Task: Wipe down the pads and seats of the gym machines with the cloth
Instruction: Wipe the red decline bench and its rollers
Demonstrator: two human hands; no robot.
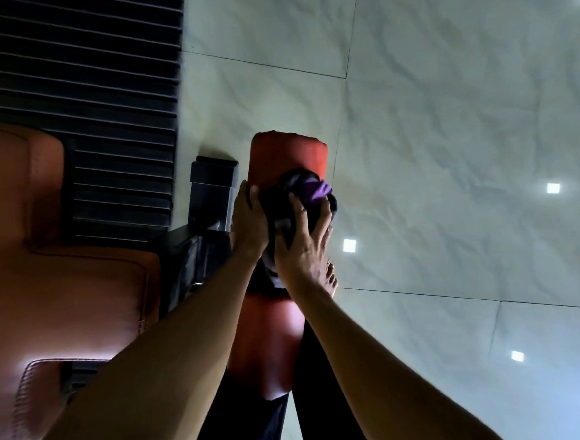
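Note:
A red cylindrical roller pad runs from centre frame down toward me, its lower part showing between my forearms. A dark cloth with a purple patch is bunched on top of the pad. My right hand grips the cloth, fingers curled over it. My left hand lies on the pad's left side with its fingers wrapped round it, touching the edge of the cloth.
A large brown padded seat fills the left side. A black ribbed panel rises behind it. A black metal frame bracket stands just left of the roller. Pale glossy floor tiles spread to the right; my bare foot stands there.

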